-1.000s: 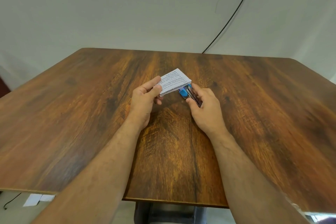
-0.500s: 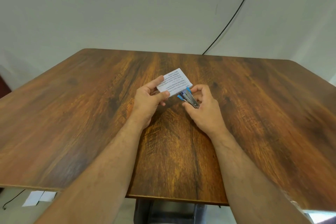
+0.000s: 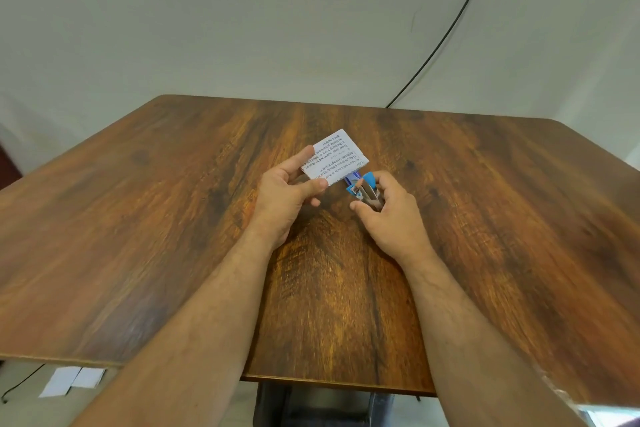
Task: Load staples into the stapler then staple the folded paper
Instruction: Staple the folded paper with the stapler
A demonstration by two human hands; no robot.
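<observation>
My left hand [image 3: 289, 189] pinches a folded white paper [image 3: 336, 156] with printed text, thumb over its near edge, above the middle of the wooden table [image 3: 173, 218]. My right hand [image 3: 391, 211] grips a small blue and metal stapler [image 3: 363, 188] just right of the paper. The stapler's front end sits at the paper's lower right corner. My fingers hide most of the stapler's body, and I cannot tell whether the corner lies inside its jaws.
A black cable [image 3: 446, 31] runs down the white wall to the table's back edge. White paper sheets [image 3: 71, 381] lie on the floor at the lower left. A dark chair or stand [image 3: 322, 406] shows under the table's near edge.
The paper has turned flatter, with its printed face toward me. The stapler has shifted a little, its tip now at the paper's lower right corner. Both hands stayed near the table's middle.
</observation>
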